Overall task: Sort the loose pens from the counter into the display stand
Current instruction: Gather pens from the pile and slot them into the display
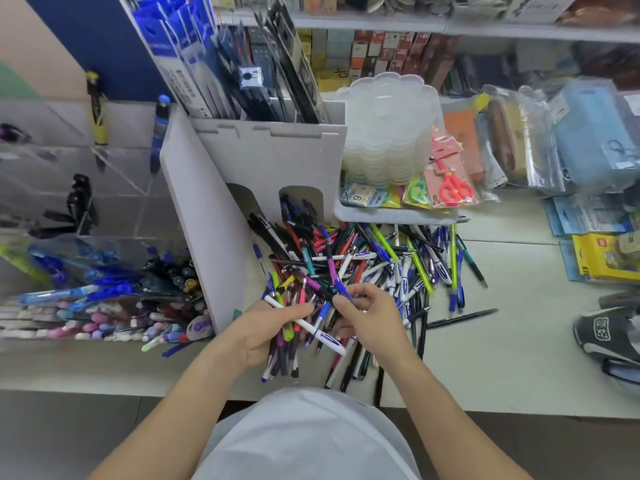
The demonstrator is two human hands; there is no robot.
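A heap of loose pens (349,258) sprawls across the pale table (502,358) at centre frame, spilling toward the lower middle. Your left hand (266,327) curls round a bundle of pens (284,355), its grip closed on them. Your right hand (370,317) pinches a blue pen (341,289) at its tip, just above the bundle. The grey display stand (221,216) rises immediately left of the heap. Clear bins of pens (104,289) fill the left; a stack of translucent trays (391,133) sits upper right of the heap.
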